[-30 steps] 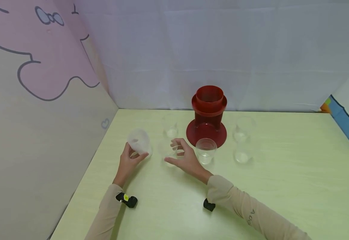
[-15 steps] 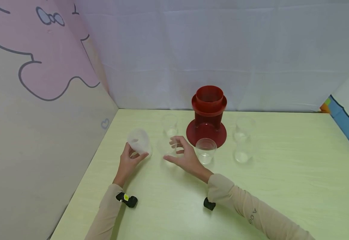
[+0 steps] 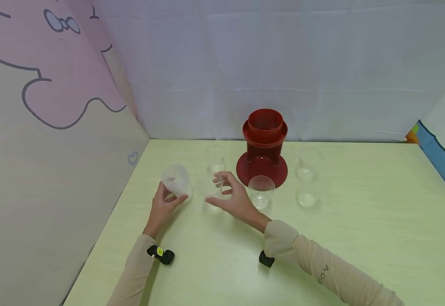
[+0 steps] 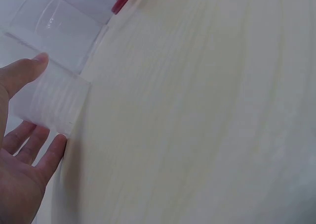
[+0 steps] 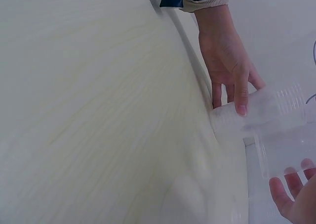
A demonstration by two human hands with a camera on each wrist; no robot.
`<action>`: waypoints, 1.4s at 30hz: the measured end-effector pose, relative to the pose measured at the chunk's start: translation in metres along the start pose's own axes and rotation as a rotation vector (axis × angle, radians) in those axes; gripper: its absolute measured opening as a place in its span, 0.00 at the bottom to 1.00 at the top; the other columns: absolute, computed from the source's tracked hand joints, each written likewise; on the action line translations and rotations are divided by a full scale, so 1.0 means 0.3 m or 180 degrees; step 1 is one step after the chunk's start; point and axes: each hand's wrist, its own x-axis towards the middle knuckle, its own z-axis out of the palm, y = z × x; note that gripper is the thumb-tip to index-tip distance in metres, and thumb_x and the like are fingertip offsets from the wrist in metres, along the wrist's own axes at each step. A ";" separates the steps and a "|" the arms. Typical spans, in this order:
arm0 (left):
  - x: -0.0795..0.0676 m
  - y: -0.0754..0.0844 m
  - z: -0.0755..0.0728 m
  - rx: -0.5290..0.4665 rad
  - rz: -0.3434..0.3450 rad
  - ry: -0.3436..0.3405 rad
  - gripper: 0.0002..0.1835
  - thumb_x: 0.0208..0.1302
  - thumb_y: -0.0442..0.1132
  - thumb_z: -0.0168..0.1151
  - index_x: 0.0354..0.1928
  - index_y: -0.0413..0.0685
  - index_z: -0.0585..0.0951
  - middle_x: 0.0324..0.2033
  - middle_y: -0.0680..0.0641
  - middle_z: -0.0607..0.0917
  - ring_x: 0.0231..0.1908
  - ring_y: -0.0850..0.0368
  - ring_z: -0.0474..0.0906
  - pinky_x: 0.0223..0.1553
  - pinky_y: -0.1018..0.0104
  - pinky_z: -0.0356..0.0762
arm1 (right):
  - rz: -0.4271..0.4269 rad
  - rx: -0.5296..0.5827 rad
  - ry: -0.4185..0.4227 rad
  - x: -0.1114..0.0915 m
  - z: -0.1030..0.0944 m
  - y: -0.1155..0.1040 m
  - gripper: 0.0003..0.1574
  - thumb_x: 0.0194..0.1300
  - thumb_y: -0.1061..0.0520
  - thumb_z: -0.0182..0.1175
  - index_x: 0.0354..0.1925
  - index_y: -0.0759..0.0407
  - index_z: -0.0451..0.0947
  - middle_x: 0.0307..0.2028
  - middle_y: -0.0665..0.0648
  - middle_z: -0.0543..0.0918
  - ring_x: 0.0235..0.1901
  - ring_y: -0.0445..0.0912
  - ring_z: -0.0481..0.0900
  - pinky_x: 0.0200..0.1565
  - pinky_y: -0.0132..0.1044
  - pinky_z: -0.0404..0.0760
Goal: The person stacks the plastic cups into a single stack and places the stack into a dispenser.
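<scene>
Evidently the biggest thing before me is the white cloth backdrop (image 3: pixel 245 63), which spans the upper part of the head view. Below it spreads the pale yellow-green table (image 3: pixel 360 238), with two beige sleeves (image 3: pixel 321 263) reaching in from the bottom edge. Just right of centre, towards the table's far edge, stands a glossy dark-red plastic tower (image 3: pixel 265 138) on a round red base (image 3: pixel 244 172).

Next in size comes a tall stack of nested, cloudy translucent plastic cups (image 3: pixel 177 176), left of centre. Its long axis looks close to upright, mouth up. The left hand (image 3: pixel 165 206) grips it, thumb on one side and fingers on the other. The right hand (image 3: pixel 233 199), near the middle of the frame, curls round a single clear plastic cup (image 3: pixel 208 188). That held cup lies between the hands, directly to the right of the stack and just beside it; whether the two touch, I cannot tell. The left hand is the nearer one to the stack; the right approaches from the cup's far side, and the hands themselves are apart.

Four more clear cups stand about: one before the red base (image 3: pixel 261 193), one beyond the right hand (image 3: pixel 215 157), two right of the tower (image 3: pixel 306 172). Smallest are the black wrist cameras (image 3: pixel 165 256).
</scene>
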 end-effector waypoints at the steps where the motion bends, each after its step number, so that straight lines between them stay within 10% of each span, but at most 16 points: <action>1: 0.000 0.000 0.000 0.0004 -0.0001 0.0000 0.39 0.54 0.38 0.71 0.66 0.51 0.61 0.59 0.43 0.71 0.58 0.49 0.70 0.52 0.64 0.76 | 0.0005 -0.0013 0.0004 0.000 -0.001 -0.001 0.36 0.54 0.62 0.70 0.58 0.62 0.65 0.52 0.61 0.76 0.51 0.54 0.73 0.53 0.55 0.75; 25: 0.000 0.011 -0.001 0.0020 0.0012 -0.0040 0.39 0.55 0.36 0.71 0.66 0.49 0.60 0.59 0.40 0.72 0.57 0.45 0.71 0.51 0.64 0.77 | -0.0201 -0.0013 0.0006 0.028 -0.004 -0.041 0.36 0.53 0.64 0.69 0.58 0.62 0.65 0.52 0.62 0.76 0.51 0.55 0.73 0.52 0.55 0.75; 42: 0.019 0.032 0.003 0.0045 -0.0022 -0.0096 0.43 0.52 0.29 0.70 0.65 0.45 0.55 0.59 0.36 0.68 0.58 0.41 0.67 0.55 0.45 0.72 | -0.0250 0.0001 -0.0005 0.058 -0.006 -0.070 0.36 0.54 0.63 0.69 0.58 0.63 0.66 0.51 0.62 0.76 0.51 0.56 0.73 0.52 0.56 0.75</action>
